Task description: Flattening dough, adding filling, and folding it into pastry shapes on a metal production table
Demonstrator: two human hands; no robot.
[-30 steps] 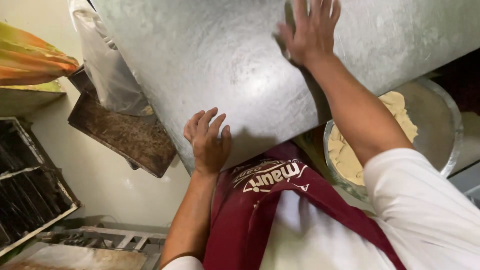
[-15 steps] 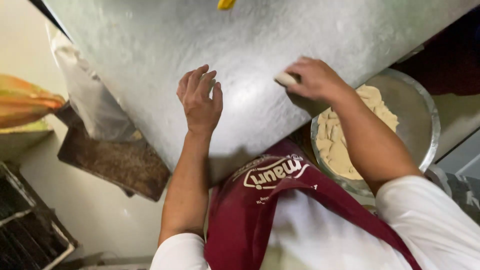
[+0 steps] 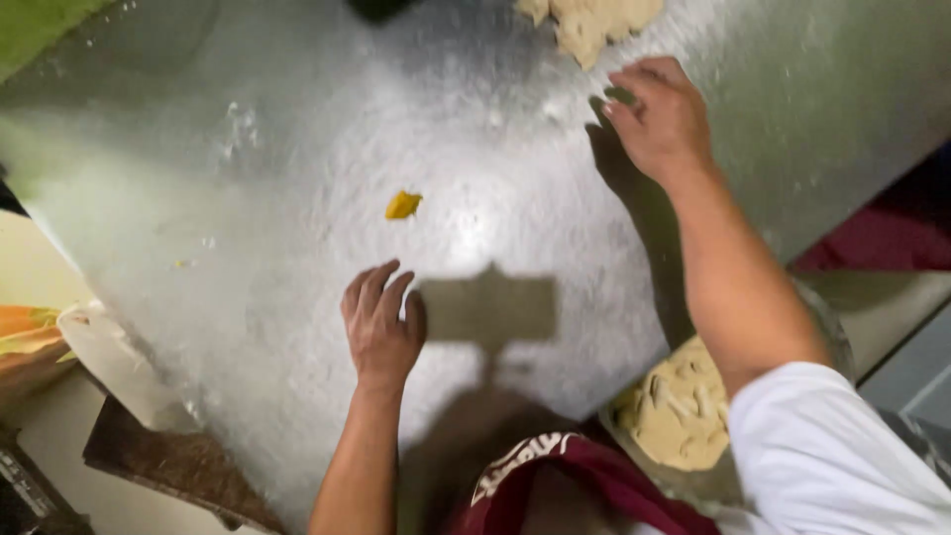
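My left hand (image 3: pixel 381 327) lies flat on the floured metal table (image 3: pixel 248 198), fingers slightly apart, holding nothing. My right hand (image 3: pixel 659 119) reaches across the table with curled fingers, just below a lump of pale dough (image 3: pixel 594 25) at the far edge. A small pale bit shows at its fingertips; I cannot tell whether it grips anything. A small yellow scrap (image 3: pixel 402 204) lies on the table between the hands.
A metal bowl (image 3: pixel 834 332) with pale dough (image 3: pixel 674 406) in it sits under my right arm at the table's edge. A brown tray (image 3: pixel 178 461) and a white cloth (image 3: pixel 109 357) are lower left. A dark object (image 3: pixel 376 8) sits at the top edge.
My view has moved forward over the table. My right hand has gone further out toward the dough lump. My left hand stays flat on the table.
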